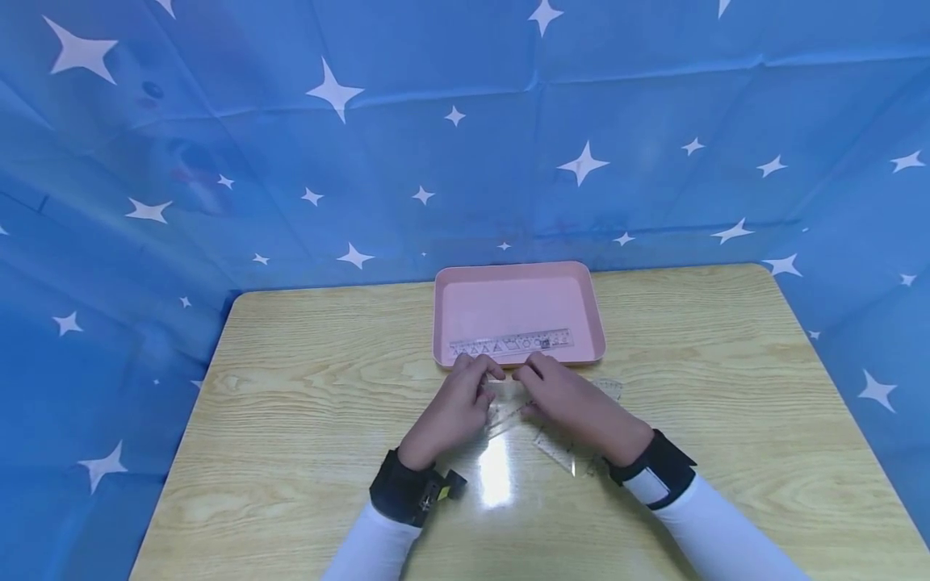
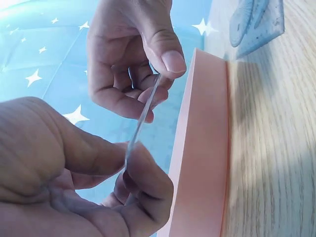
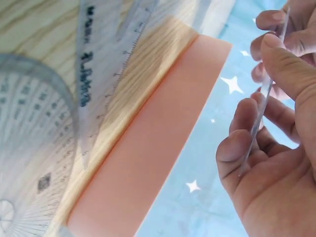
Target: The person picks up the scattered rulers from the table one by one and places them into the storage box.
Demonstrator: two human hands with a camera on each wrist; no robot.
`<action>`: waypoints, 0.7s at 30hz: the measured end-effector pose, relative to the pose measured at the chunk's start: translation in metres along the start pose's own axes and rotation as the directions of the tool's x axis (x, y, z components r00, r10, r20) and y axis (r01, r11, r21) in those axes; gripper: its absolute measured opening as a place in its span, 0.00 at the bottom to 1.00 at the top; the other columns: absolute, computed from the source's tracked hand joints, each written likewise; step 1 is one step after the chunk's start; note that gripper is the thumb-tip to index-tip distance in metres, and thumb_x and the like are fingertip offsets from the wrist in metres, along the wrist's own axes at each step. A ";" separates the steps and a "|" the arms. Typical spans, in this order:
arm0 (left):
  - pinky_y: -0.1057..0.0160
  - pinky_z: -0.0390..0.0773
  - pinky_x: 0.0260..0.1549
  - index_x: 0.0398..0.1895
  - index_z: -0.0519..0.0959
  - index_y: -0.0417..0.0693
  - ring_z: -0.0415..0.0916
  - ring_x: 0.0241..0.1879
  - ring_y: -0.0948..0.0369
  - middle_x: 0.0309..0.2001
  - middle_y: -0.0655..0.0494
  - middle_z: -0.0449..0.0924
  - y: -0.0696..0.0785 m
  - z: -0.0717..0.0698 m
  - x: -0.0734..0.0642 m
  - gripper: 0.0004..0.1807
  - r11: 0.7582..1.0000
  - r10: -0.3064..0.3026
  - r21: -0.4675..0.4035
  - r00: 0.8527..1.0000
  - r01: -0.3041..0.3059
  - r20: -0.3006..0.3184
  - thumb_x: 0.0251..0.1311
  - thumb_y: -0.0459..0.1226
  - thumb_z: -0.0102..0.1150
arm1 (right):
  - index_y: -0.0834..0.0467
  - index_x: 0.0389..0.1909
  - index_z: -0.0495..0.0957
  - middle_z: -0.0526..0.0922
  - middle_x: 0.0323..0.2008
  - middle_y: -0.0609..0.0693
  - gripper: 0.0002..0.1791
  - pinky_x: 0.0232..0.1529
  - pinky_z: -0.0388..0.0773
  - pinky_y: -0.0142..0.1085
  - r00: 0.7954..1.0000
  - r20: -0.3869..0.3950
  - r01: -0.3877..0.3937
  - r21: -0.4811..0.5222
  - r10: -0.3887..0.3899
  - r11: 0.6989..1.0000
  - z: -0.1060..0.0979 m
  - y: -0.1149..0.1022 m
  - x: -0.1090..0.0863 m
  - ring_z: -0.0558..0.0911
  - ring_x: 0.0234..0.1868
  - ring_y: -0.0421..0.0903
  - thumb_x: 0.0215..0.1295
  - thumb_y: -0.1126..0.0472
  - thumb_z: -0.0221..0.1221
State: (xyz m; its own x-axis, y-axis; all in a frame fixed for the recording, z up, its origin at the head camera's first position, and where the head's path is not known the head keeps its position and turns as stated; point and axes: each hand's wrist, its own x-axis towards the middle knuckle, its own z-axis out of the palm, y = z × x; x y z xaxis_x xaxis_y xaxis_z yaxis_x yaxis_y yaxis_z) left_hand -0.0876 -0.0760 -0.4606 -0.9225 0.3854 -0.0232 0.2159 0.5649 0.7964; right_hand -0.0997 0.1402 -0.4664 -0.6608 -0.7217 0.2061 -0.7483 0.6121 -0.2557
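Note:
Between both hands is a thin, clear plastic set square, which appears edge-on in both wrist views. My left hand pinches one end between thumb and curled fingers. My right hand grips the opposite end the same way. Both hands are just in front of the pink tray, above the table. A clear ruler with cut-out shapes lies in the tray along its near side. Under and beside my right hand, another clear set square and a protractor lie on the table.
The wood-grain table extends to both sides of the tray. A blue cloth with white stars hangs behind it and along the sides. Light glares off the tabletop in front of the hands.

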 end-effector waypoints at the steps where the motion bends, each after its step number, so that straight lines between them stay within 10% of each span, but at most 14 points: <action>1: 0.66 0.70 0.35 0.50 0.77 0.40 0.64 0.37 0.59 0.39 0.47 0.68 0.000 -0.001 0.000 0.13 1.000 0.001 -0.004 1.000 -0.001 -0.007 0.65 0.22 0.55 | 0.62 0.50 0.75 0.70 0.40 0.49 0.23 0.40 0.73 0.35 1.000 -0.015 0.009 0.020 -0.009 1.000 -0.001 0.000 0.000 0.68 0.40 0.43 0.60 0.59 0.74; 21: 0.64 0.72 0.39 0.56 0.76 0.41 0.65 0.38 0.60 0.41 0.51 0.64 0.006 -0.010 -0.002 0.16 1.000 0.011 0.028 0.992 -0.008 -0.128 0.69 0.23 0.53 | 0.58 0.51 0.74 0.75 0.42 0.50 0.22 0.41 0.76 0.37 0.998 -0.031 0.050 -0.030 -0.051 0.998 -0.015 0.005 0.014 0.73 0.41 0.44 0.66 0.48 0.67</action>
State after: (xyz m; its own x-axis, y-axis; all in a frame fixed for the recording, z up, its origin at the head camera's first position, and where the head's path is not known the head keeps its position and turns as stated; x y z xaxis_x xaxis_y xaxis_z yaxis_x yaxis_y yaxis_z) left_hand -0.0878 -0.0803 -0.4500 -0.9533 0.2952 0.0631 0.2318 0.5819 0.7796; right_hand -0.1136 0.1380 -0.4503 -0.6235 -0.7414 0.2482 -0.7817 0.5847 -0.2168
